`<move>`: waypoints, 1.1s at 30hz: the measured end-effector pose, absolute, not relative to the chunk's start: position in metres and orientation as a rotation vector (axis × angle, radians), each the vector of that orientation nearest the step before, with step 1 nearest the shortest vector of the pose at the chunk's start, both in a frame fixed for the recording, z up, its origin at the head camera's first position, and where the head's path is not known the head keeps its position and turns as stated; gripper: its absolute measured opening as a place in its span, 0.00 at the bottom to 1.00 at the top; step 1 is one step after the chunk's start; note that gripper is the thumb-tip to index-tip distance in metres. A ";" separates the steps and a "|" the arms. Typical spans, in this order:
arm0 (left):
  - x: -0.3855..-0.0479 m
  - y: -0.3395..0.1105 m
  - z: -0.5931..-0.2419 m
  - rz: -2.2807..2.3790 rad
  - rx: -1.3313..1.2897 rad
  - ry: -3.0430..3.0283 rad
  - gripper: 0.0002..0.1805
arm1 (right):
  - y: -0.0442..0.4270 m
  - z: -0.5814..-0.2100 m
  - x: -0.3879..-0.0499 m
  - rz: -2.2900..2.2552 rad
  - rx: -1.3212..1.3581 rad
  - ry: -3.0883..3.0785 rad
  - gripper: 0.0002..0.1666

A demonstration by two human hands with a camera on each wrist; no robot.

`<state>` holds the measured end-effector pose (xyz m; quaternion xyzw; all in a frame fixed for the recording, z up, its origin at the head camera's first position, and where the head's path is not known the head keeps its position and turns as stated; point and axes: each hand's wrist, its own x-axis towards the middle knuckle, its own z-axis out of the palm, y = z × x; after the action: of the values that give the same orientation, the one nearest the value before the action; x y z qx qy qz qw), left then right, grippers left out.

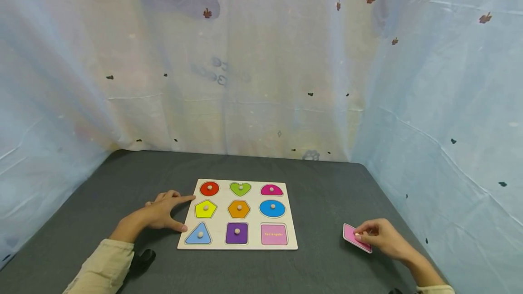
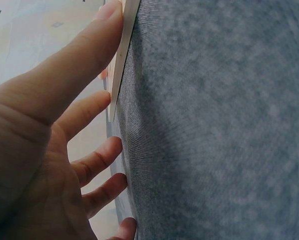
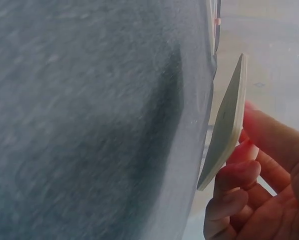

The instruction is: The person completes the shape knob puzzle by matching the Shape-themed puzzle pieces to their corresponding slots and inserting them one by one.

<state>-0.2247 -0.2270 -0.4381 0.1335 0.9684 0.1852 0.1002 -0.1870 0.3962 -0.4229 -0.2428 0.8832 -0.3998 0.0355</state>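
A white wooden shape puzzle board (image 1: 253,221) lies on the dark table. Knobbed pieces in several colours fill its recesses, except the lower right recess (image 1: 273,240), which shows pink with the word "Rectangular". My left hand (image 1: 161,212) touches the board's left edge with thumb and index finger spread; the other fingers are loosely bent in the left wrist view. Well right of the board, my right hand (image 1: 384,238) pinches the pink rectangle puzzle piece (image 1: 350,234) by its knob. In the right wrist view this piece (image 3: 227,125) hangs tilted above the cloth, its plain underside showing.
Grey cloth (image 1: 323,194) covers the table. Pale patterned curtains (image 1: 261,80) hang behind it and along both sides. A black object (image 1: 143,260), perhaps part of the wrist camera, sits under the left wrist.
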 end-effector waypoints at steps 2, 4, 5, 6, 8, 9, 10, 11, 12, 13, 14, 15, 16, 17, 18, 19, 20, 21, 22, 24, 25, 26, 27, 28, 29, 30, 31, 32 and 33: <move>-0.225 -0.227 -0.439 0.547 0.391 2.863 0.55 | 0.392 -0.421 -0.188 -1.233 -0.740 2.707 0.08; -0.225 -0.227 -0.439 0.547 0.391 2.862 0.55 | 0.388 -0.418 -0.190 -1.221 -0.732 2.708 0.08; -0.225 -0.227 -0.438 0.547 0.391 2.861 0.55 | 0.386 -0.417 -0.190 -1.215 -0.726 2.706 0.08; -0.225 -0.227 -0.438 0.546 0.390 2.860 0.55 | 0.384 -0.416 -0.191 -1.207 -0.716 2.709 0.08; -0.225 -0.227 -0.438 0.548 0.389 2.857 0.55 | 0.380 -0.413 -0.193 -1.197 -0.705 2.703 0.09; -0.225 -0.227 -0.438 0.546 0.389 2.857 0.55 | 0.378 -0.412 -0.194 -1.193 -0.694 2.705 0.09; -0.225 -0.227 -0.438 0.546 0.388 2.856 0.54 | 0.376 -0.412 -0.195 -1.193 -0.683 2.705 0.09; -0.225 -0.227 -0.438 0.544 0.389 2.856 0.55 | 0.374 -0.411 -0.196 -1.194 -0.680 2.701 0.09; -0.225 -0.227 -0.438 0.543 0.385 2.856 0.55 | 0.372 -0.410 -0.196 -1.196 -0.681 2.699 0.09; -0.225 -0.227 -0.438 0.542 0.387 2.856 0.55 | 0.370 -0.409 -0.197 -1.199 -0.687 2.695 0.09; -0.225 -0.227 -0.439 0.543 0.384 2.856 0.55 | 0.367 -0.409 -0.198 -1.203 -0.694 2.692 0.09; -0.225 -0.227 -0.439 0.542 0.387 2.857 0.55 | 0.365 -0.408 -0.199 -1.207 -0.705 2.690 0.08; -0.225 -0.227 -0.439 0.544 0.388 2.857 0.55 | 0.363 -0.408 -0.200 -1.209 -0.724 2.688 0.08; -0.225 -0.228 -0.439 0.544 0.391 2.857 0.55 | 0.361 -0.407 -0.201 -1.210 -0.744 2.685 0.08; -0.225 -0.228 -0.439 0.547 0.385 2.857 0.55 | 0.359 -0.407 -0.201 -1.215 -0.749 2.684 0.08; -0.225 -0.228 -0.440 0.548 0.387 2.856 0.55 | 0.357 -0.407 -0.202 -1.219 -0.754 2.683 0.08; -0.225 -0.228 -0.440 0.550 0.384 2.856 0.55 | 0.355 -0.407 -0.202 -1.221 -0.764 2.682 0.08; -0.225 -0.228 -0.441 0.549 0.385 2.856 0.55 | 0.353 -0.407 -0.203 -1.224 -0.771 2.680 0.08; -0.225 -0.227 -0.441 0.550 0.380 2.856 0.56 | 0.351 -0.407 -0.203 -1.227 -0.768 2.679 0.08; -0.226 -0.227 -0.441 0.548 0.374 2.858 0.56 | 0.347 -0.407 -0.205 -1.229 -0.774 2.673 0.07; -0.226 -0.227 -0.441 0.544 0.377 2.860 0.56 | 0.345 -0.406 -0.206 -1.227 -0.786 2.671 0.07; -0.226 -0.227 -0.441 0.540 0.378 2.861 0.56 | 0.343 -0.406 -0.206 -1.224 -0.799 2.669 0.07; -0.226 -0.227 -0.440 0.537 0.378 2.862 0.55 | 0.341 -0.406 -0.207 -1.223 -0.804 2.666 0.07; -0.226 -0.227 -0.440 0.535 0.378 2.863 0.55 | 0.339 -0.406 -0.208 -1.221 -0.812 2.664 0.07; -0.226 -0.227 -0.439 0.533 0.380 2.863 0.55 | 0.337 -0.405 -0.209 -1.220 -0.825 2.660 0.07; -0.226 -0.227 -0.439 0.531 0.382 2.864 0.55 | 0.334 -0.405 -0.210 -1.218 -0.835 2.661 0.07; -0.226 -0.226 -0.438 0.531 0.381 2.863 0.55 | 0.332 -0.405 -0.211 -1.215 -0.843 2.661 0.07; -0.226 -0.226 -0.438 0.532 0.381 2.862 0.55 | 0.330 -0.404 -0.211 -1.211 -0.847 2.661 0.07; -0.226 -0.226 -0.438 0.533 0.383 2.861 0.55 | 0.328 -0.404 -0.212 -1.210 -0.847 2.658 0.07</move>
<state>-0.2258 -0.2264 -0.4378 0.1297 0.9695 0.1807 0.1027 -0.2120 0.3280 -0.4036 -0.2783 0.8730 -0.3973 0.0504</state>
